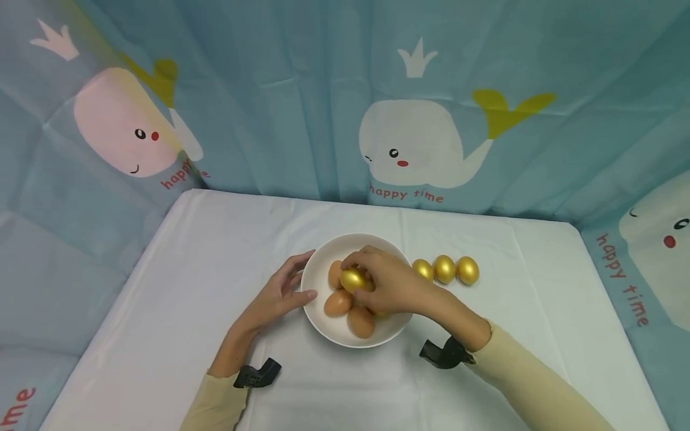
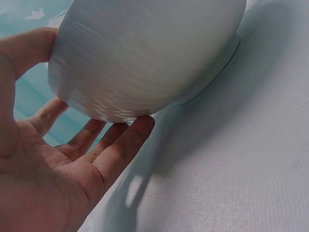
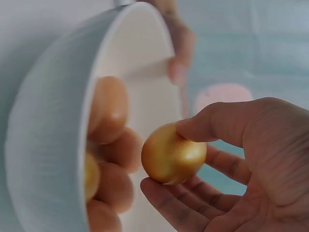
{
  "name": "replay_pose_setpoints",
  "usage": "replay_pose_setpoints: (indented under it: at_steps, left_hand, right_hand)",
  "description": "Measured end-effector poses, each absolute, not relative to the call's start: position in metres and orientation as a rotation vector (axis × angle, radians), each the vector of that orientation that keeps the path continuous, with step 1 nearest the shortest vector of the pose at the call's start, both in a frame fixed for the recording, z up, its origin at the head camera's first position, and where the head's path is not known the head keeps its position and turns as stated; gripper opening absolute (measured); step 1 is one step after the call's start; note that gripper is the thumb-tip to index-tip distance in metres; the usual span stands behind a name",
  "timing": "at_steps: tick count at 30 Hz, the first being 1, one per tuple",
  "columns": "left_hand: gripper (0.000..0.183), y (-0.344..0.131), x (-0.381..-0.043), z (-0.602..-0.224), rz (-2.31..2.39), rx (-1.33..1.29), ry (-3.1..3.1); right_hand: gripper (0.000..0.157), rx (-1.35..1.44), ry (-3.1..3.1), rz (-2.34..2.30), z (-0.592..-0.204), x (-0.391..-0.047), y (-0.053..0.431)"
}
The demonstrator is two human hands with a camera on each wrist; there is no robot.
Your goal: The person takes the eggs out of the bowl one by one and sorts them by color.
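Over the inside of a white bowl (image 1: 347,246), my right hand (image 1: 393,284) pinches a golden egg (image 3: 171,154) between thumb and fingers. Below it several brown eggs (image 1: 337,303) lie together in the bowl. Among them, another golden egg (image 3: 91,176) shows partly in the right wrist view. My left hand (image 1: 277,296) holds the bowl's left side, thumb over the rim and fingers against the outer wall (image 2: 145,63). To the right of the bowl, three golden eggs (image 1: 444,269) stand in a row, the nearest partly hidden by my right arm.
The table wears a white cloth (image 1: 215,239). A blue curtain (image 1: 323,120) printed with whales hangs behind it and along both sides. Black wrist mounts sit on the left wrist (image 1: 257,375) and the right wrist (image 1: 446,353).
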State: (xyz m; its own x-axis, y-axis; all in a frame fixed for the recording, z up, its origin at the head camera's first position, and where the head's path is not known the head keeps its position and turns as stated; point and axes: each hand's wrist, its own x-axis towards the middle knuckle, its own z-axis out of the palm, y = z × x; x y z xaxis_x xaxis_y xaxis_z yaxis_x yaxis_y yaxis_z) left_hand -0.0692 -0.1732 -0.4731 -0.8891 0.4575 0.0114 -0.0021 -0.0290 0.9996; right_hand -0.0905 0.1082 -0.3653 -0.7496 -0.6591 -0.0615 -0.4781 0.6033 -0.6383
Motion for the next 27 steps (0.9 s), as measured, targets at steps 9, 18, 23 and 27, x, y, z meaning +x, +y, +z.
replay_pose_setpoints:
  at_steps: [9, 18, 23, 27]
  left_hand:
    - [0.078, -0.172, -0.070, -0.471, 1.997, 0.477, 1.924]
    - [0.077, -0.172, -0.070, -0.474, 1.988, 0.491, 1.943]
    - [0.077, -0.172, -0.069, -0.472, 1.984, 0.486, 1.958]
    - [0.077, -0.172, -0.068, -0.472, 1.976, 0.480, 1.970]
  right_hand:
    - [0.039, -0.758, 2.491, -1.243, -0.364, -0.083, 0.131]
    - [0.047, -0.572, 2.452, -1.463, -0.370, -0.075, 0.162]
    - [0.046, -0.520, 2.490, -1.533, -0.374, -0.070, 0.177]
    - [0.047, -0.482, 2.547, -1.560, -0.375, -0.068, 0.189]
